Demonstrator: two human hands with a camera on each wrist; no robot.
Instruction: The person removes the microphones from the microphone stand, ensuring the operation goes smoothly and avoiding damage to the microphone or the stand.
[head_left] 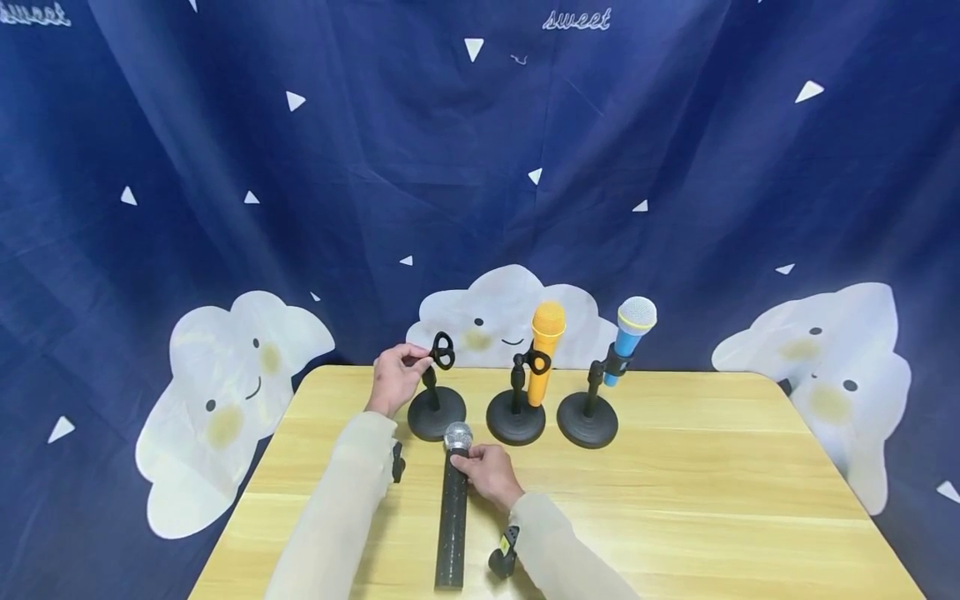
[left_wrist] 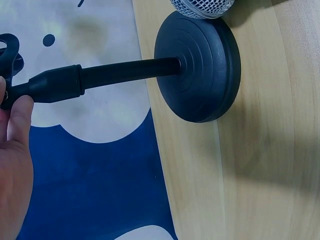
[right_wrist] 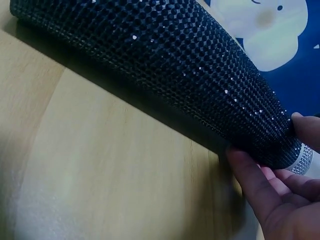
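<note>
My left hand (head_left: 396,379) pinches the clip joint at the top of the left microphone stand (head_left: 437,412), whose black clip (head_left: 443,351) holds no microphone. In the left wrist view, thumb and finger grip just below the clip, and the round base (left_wrist: 200,75) stands on the table. With my right hand (head_left: 491,473) I grip a black microphone (head_left: 452,525) near its silver mesh head (head_left: 458,435). The right wrist view shows its handle (right_wrist: 165,65) covered in small shiny studs, with thumb and fingers on opposite sides.
A yellow microphone (head_left: 547,333) sits in the clip of the middle stand (head_left: 516,417). Right of it, a blue microphone (head_left: 628,337) with a silver head is in another stand (head_left: 587,421). A dark blue curtain (head_left: 480,167) hangs behind the wooden table (head_left: 712,483).
</note>
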